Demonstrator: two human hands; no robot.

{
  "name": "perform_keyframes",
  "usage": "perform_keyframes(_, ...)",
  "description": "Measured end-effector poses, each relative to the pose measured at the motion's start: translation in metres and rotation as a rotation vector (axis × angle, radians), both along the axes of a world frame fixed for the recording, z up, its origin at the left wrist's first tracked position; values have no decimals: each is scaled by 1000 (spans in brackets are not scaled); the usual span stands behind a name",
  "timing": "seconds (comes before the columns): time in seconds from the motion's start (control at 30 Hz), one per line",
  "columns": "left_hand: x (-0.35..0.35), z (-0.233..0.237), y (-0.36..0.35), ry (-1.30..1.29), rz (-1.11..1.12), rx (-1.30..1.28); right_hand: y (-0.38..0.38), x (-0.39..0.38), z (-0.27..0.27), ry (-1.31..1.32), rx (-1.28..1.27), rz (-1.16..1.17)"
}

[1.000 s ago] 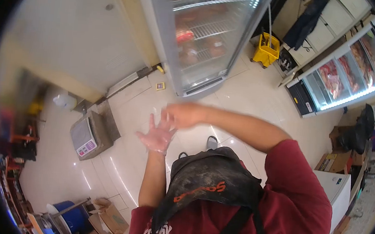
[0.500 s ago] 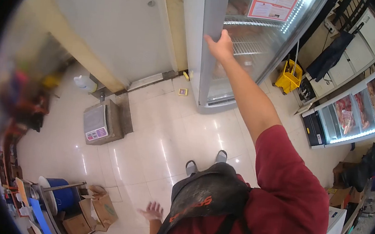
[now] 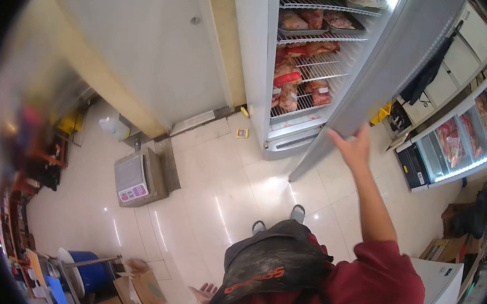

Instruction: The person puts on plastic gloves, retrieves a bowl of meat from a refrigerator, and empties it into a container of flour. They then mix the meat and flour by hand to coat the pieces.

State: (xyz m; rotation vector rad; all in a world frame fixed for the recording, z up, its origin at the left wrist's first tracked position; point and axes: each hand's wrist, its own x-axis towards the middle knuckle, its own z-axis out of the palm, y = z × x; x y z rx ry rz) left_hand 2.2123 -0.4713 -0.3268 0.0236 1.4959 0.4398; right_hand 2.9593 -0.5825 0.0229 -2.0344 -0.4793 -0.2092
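Observation:
My right hand (image 3: 356, 153) is at the edge of the glass-fronted fridge door (image 3: 372, 76), thumb on one side and fingers on the other. The door stands swung open to the right. Inside the upright fridge (image 3: 251, 54), wire shelves (image 3: 323, 72) carry packs of meat (image 3: 288, 89) and a dark tray of meat (image 3: 343, 22). Low beside the dark apron (image 3: 268, 264), my left hand (image 3: 205, 292) hangs open with nothing in it, partly hidden by my body.
A scale (image 3: 132, 177) stands on a block on the tiled floor, with a white jug (image 3: 113, 128) behind it. A lit meat display case (image 3: 458, 142) is at right. Cardboard boxes (image 3: 142, 288) and a blue bucket (image 3: 93, 272) sit at lower left. A small yellow box (image 3: 242, 133) lies near the fridge.
The fridge door has swung open, with my right hand moving right and toward me along with it. The shelves are now uncovered. My left hand has dropped closer to my body.

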Motion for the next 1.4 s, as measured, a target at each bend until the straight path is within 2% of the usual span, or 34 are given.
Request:
perform_keyframes(0.03,14,1,22,-3,-67,33,-28,-10,16,32,-55,-47)
perform_keyframes(0.17,103,28,110,46,-312,187,-134,0,24,96,68,-14)
perform_keyframes(0.27,162,35,155,46,-431,235,-210,23,29,278,-56,-102)
perform_keyframes(0.43,265,70,175,33,-511,288,-257,38,56,272,-183,-75)
perform_keyframes(0.5,293,80,167,12,-547,289,-275,46,52,350,-319,-86)
perform_keyframes(0.57,319,84,152,0,-577,273,-294,50,34,462,-662,-65)
perform_keyframes(0.63,339,87,130,-1,-602,234,-256,51,29,1116,-1147,-24)
perform_keyframes(0.7,353,86,112,25,-648,186,-231,44,-25,887,-1084,404)
perform_keyframes(0.73,361,85,105,34,-664,158,-219,52,-72,679,-788,694)
perform_keyframes(0.77,368,85,99,37,-676,152,-172,65,-45,551,-711,838)
perform_keyframes(0.83,375,86,89,46,-699,137,-87,102,2,415,-409,838)
perform_keyframes(0.87,377,89,85,56,-703,156,-50,125,16,202,-120,833)
perform_keyframes(0.9,380,91,81,64,-707,177,-13,145,48,-54,36,734)
perform_keyframes(0.93,383,91,79,69,-709,201,17,158,98,122,192,694)
perform_keyframes(0.97,382,87,76,74,-655,223,44,185,114,23,290,641)
perform_keyframes(1.03,374,79,66,83,-547,260,100,253,139,382,656,605)
perform_keyframes(1.1,360,75,49,51,-415,201,130,274,195,609,713,464)
perform_keyframes(1.17,349,77,26,42,-303,143,165,302,207,736,761,518)
perform_keyframes(1.2,347,76,12,45,-279,118,171,312,214,832,799,729)
perform_keyframes(1.23,344,75,-3,55,-260,92,179,317,218,902,885,785)
perform_keyframes(1.3,342,73,-30,70,-231,45,188,312,213,724,961,772)
perform_keyframes(1.4,346,74,-57,90,-208,2,194,317,209,774,1077,690)
